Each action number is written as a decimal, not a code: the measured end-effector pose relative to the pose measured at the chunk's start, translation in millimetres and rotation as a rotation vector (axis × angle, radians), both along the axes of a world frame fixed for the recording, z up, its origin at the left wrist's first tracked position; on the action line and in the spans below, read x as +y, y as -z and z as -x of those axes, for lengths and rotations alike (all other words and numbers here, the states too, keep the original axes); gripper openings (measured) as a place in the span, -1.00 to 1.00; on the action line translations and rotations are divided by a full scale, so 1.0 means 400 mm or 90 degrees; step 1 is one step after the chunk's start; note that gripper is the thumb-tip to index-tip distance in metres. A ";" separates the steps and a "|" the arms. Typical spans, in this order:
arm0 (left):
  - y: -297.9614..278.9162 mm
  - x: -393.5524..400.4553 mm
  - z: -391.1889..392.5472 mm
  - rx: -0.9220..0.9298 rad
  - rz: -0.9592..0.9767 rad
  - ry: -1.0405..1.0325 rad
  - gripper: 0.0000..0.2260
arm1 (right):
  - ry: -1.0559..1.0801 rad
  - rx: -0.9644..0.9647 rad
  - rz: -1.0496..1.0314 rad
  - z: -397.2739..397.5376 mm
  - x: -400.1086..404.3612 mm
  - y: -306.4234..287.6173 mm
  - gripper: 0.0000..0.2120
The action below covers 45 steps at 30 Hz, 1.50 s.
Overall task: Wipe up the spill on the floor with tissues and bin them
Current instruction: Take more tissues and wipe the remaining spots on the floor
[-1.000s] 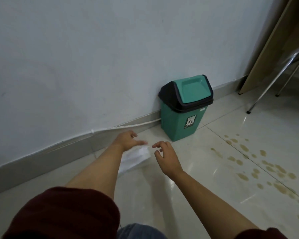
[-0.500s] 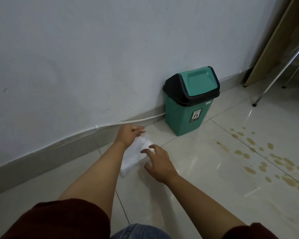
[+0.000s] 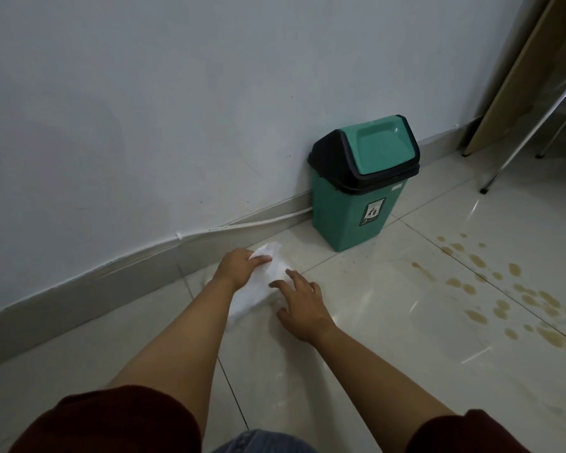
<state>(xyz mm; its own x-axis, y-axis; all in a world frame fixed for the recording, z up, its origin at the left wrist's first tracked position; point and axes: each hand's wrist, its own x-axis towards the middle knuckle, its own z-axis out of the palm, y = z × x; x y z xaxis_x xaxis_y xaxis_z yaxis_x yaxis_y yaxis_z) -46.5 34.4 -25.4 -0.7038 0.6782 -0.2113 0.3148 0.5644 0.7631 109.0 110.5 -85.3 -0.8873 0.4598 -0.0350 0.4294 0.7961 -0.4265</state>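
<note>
A thin white paper tissue (image 3: 258, 286) is seen on the shiny pale tiled floor (image 3: 373, 322), close to the grey strip at the bottom of the white wall (image 3: 144, 93). The far end of the tissue is held by the left hand (image 3: 239, 268), with the fingers (image 3: 261, 259) curled down on it. The right hand (image 3: 303, 304) is placed just beside the near right edge of the tissue. Its fingers are spread open and nothing is held in them. The tips look as if they touch the tissue, but that cannot be told for sure.

A green plastic bin with a black top and a green swing lid (image 3: 361, 184) is set upright against the wall, a little farther and to the right of the hands. The lid is shut.

A spill of many small brown drops (image 3: 504, 295) is spread over the floor on the right, well apart from the tissue. A thin white cable (image 3: 242, 225) is run along the bottom of the wall. Thin metal legs (image 3: 520, 142) are seen far right. Dark red sleeves (image 3: 111, 420) are worn on both arms.
</note>
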 end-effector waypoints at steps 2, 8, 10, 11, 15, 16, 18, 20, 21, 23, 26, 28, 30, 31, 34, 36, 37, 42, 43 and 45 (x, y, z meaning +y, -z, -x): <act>-0.010 0.010 -0.002 -0.017 -0.028 -0.004 -0.67 | -0.050 -0.036 -0.027 0.010 0.007 0.002 -0.47; -0.032 0.020 0.005 -0.029 -0.121 -0.053 -0.65 | -0.109 -0.214 -0.072 0.019 0.019 0.002 -0.43; -0.055 0.031 0.011 -0.043 -0.202 -0.121 -0.71 | -0.104 -0.249 -0.057 0.011 0.020 0.008 -0.45; -0.072 0.040 0.015 -0.049 -0.241 -0.151 -0.73 | -0.100 -0.254 -0.051 0.008 0.020 0.012 -0.46; -0.157 0.080 0.030 -0.082 -0.377 -0.270 -0.67 | -0.094 -0.257 -0.029 0.007 0.013 0.015 -0.47; -0.181 0.089 0.031 -0.078 -0.397 -0.273 -0.66 | -0.093 -0.260 -0.022 0.007 0.015 0.011 -0.47; -0.218 0.104 0.029 -0.092 -0.419 -0.247 -0.72 | -0.080 -0.233 0.016 0.005 0.021 0.001 -0.50; -0.234 0.111 0.026 -0.141 -0.403 -0.204 -0.75 | 0.023 -0.054 0.109 -0.007 0.024 -0.015 -0.61; -0.235 0.113 0.022 -0.177 -0.387 -0.182 -0.76 | 0.123 0.087 0.195 -0.019 0.025 -0.031 -0.67; -0.229 0.113 0.015 -0.260 -0.373 -0.149 -0.73 | 0.323 0.366 0.460 -0.044 0.030 -0.088 -0.70; -0.243 0.123 -0.021 -0.347 -0.354 -0.132 -0.57 | 0.383 0.521 0.732 -0.080 0.078 -0.180 -0.53; -0.263 0.142 -0.051 -0.379 -0.348 -0.119 -0.53 | 0.326 0.539 0.731 -0.103 0.106 -0.244 -0.60; -0.292 0.168 -0.086 -0.401 -0.354 -0.104 -0.55 | 0.301 0.551 0.708 -0.120 0.126 -0.296 -0.73; -0.313 0.186 -0.114 -0.412 -0.353 -0.089 -0.56 | 0.312 0.564 0.691 -0.136 0.141 -0.320 -0.77; -0.378 0.240 -0.175 -0.422 -0.356 -0.050 -0.56 | 0.377 0.613 0.660 -0.179 0.195 -0.398 -0.77; -0.429 0.277 -0.219 -0.414 -0.358 -0.013 -0.59 | 0.421 0.639 0.636 -0.233 0.239 -0.457 -0.65; -0.450 0.295 -0.238 -0.405 -0.358 0.010 -0.61 | 0.433 0.639 0.607 -0.261 0.263 -0.482 -0.62; -0.518 0.381 -0.362 -0.330 -0.234 0.129 -0.61 | 0.498 0.617 0.503 -0.413 0.368 -0.545 -0.68; -0.518 0.393 -0.392 -0.321 -0.216 0.140 -0.63 | 0.520 0.614 0.483 -0.440 0.381 -0.543 -0.67; -0.499 0.415 -0.467 -0.313 -0.204 0.140 -0.68 | 0.573 0.603 0.434 -0.506 0.399 -0.522 -0.65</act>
<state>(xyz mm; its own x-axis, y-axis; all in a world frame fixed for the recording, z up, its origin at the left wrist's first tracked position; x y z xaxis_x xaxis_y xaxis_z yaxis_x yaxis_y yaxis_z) 140.2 200.4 174.1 -0.4129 0.8796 -0.2364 -0.0330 0.2449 0.9690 311.3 270.0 123.6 -0.1330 0.9899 -0.0486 0.0124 -0.0474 -0.9988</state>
